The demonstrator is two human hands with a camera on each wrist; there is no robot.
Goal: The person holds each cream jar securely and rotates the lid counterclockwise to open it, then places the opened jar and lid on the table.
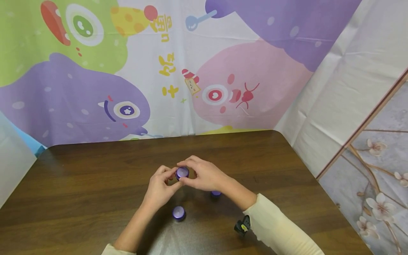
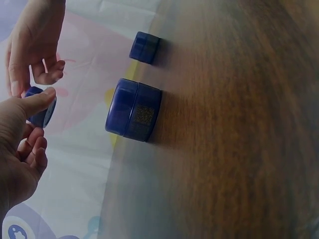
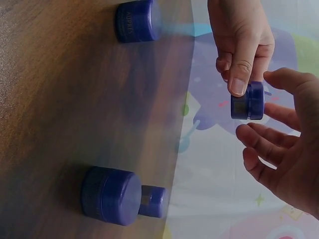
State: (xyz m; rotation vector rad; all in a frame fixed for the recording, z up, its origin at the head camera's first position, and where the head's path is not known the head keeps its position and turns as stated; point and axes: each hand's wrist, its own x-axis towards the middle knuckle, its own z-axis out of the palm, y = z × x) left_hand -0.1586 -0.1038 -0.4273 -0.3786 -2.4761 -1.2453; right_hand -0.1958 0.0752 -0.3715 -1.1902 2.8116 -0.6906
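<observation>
My left hand (image 1: pixel 160 189) grips the body of a small purple-blue jar (image 1: pixel 182 173) between thumb and fingers, above the table. From the right, my right hand (image 1: pixel 205 173) curls thumb and forefinger about its lid (image 3: pixel 257 99). In the right wrist view a narrow gap shows between lid and jar body; whether they are joined is unclear. A larger jar (image 1: pixel 179 213) stands below the hands on the table. Another jar (image 1: pixel 215 193) stands partly hidden under the right forearm. A smaller jar (image 3: pixel 154 201) shows behind it in the right wrist view.
The brown wooden table (image 1: pixel 95 177) has rounded far corners. Behind it hangs a cloth with cartoon monsters (image 1: pixel 172 117), and at the right stands a floral panel (image 1: pixel 376 170). A small black device (image 1: pixel 242 225) is by the right sleeve.
</observation>
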